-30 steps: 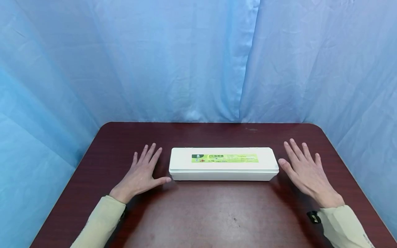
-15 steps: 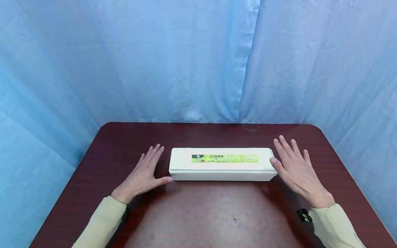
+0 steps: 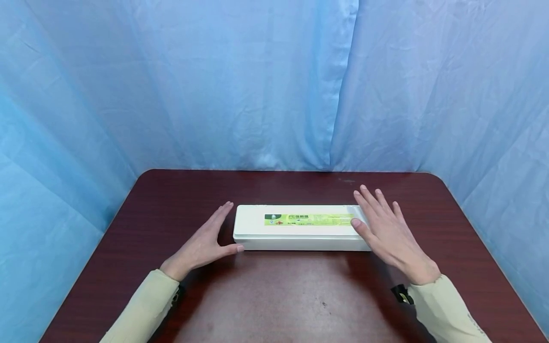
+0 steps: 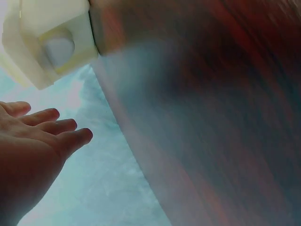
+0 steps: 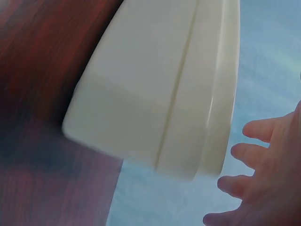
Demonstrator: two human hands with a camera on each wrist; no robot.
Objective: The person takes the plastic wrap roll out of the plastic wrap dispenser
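A long white cling film box (image 3: 300, 243) with a green and yellow label lies closed, lengthwise across the table. My left hand (image 3: 199, 247) is beside the box's left end, fingers straight and thumb spread near the front left corner; contact cannot be told. My right hand (image 3: 392, 238) hovers over the right end with fingers extended, hiding that corner. In the left wrist view, the box end (image 4: 80, 37) shows a round opening, and the left hand (image 4: 33, 146) appears apart from it. The right wrist view shows the box's front (image 5: 136, 80) with the right hand's fingers (image 5: 249, 155) beside it, gripping nothing.
The dark red-brown table (image 3: 274, 295) has rounded far corners. Light blue curtains (image 3: 214, 85) hang behind it and along both sides. A small dark device (image 3: 402, 294) is strapped at the right wrist, under the pale sleeve (image 3: 446, 309).
My right hand has moved left, from beside the box to over its right end. The left hand has shifted slightly right and turned more edge-on. The box has stayed in place.
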